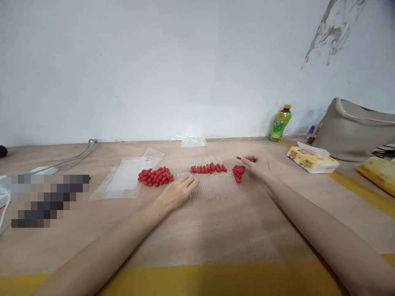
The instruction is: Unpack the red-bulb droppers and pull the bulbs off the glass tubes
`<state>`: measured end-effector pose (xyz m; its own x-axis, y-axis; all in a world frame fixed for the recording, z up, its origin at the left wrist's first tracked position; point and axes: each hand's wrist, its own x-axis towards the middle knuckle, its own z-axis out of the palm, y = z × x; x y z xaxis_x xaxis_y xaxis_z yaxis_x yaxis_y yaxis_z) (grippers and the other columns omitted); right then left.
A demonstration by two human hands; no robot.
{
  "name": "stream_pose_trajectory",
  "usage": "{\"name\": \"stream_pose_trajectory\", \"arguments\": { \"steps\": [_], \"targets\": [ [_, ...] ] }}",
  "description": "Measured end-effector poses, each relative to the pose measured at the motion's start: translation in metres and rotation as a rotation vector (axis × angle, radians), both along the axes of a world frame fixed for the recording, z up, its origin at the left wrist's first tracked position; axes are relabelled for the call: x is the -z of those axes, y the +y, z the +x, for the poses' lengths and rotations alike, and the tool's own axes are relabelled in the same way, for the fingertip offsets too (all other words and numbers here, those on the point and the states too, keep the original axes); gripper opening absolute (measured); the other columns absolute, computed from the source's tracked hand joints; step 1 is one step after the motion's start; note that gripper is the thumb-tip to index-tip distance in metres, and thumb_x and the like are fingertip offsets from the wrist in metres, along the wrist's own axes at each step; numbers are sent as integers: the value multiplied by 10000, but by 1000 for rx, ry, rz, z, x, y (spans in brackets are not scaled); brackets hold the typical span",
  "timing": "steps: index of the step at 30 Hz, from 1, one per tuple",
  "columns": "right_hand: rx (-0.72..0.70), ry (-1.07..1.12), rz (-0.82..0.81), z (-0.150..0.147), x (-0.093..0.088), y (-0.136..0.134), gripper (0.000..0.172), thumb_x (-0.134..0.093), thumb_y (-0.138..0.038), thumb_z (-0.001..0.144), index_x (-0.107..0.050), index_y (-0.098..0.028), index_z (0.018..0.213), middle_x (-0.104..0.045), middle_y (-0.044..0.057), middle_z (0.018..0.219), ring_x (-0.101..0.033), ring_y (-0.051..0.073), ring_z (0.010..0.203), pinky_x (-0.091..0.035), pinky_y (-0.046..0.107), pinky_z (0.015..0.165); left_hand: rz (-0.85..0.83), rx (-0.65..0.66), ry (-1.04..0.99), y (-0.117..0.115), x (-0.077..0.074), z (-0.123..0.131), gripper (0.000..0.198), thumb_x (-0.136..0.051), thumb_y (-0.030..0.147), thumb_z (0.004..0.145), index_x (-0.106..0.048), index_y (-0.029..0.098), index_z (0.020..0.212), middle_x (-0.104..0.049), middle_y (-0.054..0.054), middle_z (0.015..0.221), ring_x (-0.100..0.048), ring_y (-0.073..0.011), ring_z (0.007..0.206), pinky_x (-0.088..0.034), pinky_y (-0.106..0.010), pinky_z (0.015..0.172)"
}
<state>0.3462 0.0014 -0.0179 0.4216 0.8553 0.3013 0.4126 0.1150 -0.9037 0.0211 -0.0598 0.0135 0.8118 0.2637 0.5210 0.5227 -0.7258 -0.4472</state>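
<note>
My left hand (182,190) rests with bent fingers over the left end of a row of clear thin tubes (217,187); whether it grips one is hidden. Between thumb and fingers, my right hand (255,164) pinches a small red piece (239,158). Just below that hand lies a small stack of red pieces (237,174). Behind the clear row, several tubes with red bulbs (208,167) lie side by side, bulbs toward me. A pile of red bulbs (155,176) sits left of my left hand.
Clear plastic bags (123,176) lie at the left, near a cable (77,157) and a pixelated dark object (51,201). At the right are a green bottle (279,124), a tissue pack (313,159), a grey bag (352,129) and a yellow packet (378,174).
</note>
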Motion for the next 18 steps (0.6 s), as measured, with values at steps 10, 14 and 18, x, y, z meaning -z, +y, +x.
{"name": "stream_pose_trajectory", "arguments": {
  "steps": [10,14,18],
  "targets": [
    [-48,-162,-42,6,9,-9,327,-651,-439,602,-663,-135,722,-649,52,638,-562,143,562,-415,237,493,-258,14,-175,-11,7,6,267,-464,347,856,-547,120,971,-613,-85,813,-573,-200,777,-491,-320,694],
    [-45,-225,-45,5,10,-9,330,-631,-445,621,-669,-140,740,-658,52,673,-563,141,580,-422,239,517,-366,-7,-228,-11,3,-2,456,-540,474,779,-532,143,1094,-590,-119,1079,-529,-259,1013,-446,-403,851],
    [-9,-281,-38,3,8,-9,389,-552,-467,688,-661,-129,847,-665,65,757,-574,149,647,-433,255,580,-474,-8,-114,-6,1,-13,524,-518,491,788,-469,192,1216,-468,-95,1292,-392,-272,1212,-328,-473,989]
  ]
}}
